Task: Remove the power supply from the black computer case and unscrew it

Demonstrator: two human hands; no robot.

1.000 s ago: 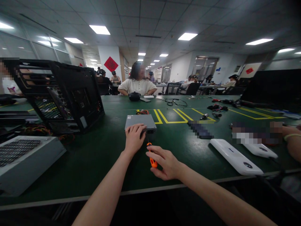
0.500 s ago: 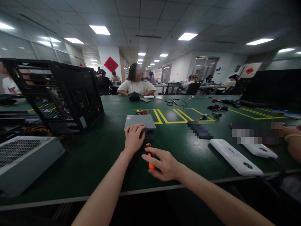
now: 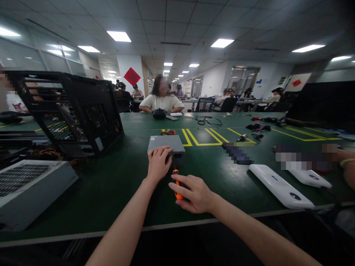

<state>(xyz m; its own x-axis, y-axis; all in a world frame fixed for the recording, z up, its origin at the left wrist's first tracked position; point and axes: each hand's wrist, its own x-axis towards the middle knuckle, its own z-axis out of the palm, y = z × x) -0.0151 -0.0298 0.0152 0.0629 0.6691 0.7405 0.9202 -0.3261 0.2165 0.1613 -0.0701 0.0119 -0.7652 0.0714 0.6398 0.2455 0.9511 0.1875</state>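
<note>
A grey metal power supply [image 3: 166, 141] lies on the green table in front of me. My left hand [image 3: 159, 160] holds it, fingers over its top near the front left and the thumb down by the near face. In my right hand [image 3: 191, 193] is an orange and black screwdriver [image 3: 177, 184], gripped by its handle between thumb and fingers. Its shaft points away from me to the near face of the power supply, beside my left thumb. The tip is too small and dark to make out, so I cannot tell what it touches.
A black computer case [image 3: 83, 114] stands at left, behind a larger grey power supply [image 3: 33, 192]. To the right lie a dark phone-like slab [image 3: 237, 153] and white devices [image 3: 280, 186]. Cables [image 3: 257, 127] lie farther back. A person [image 3: 161, 101] sits opposite; another's arm [image 3: 348, 164] reaches in at right.
The screwdriver handle has turned slightly in my right hand, and the fingers have shifted a little. My left hand and the power supply keep their place; the view has moved slightly.
</note>
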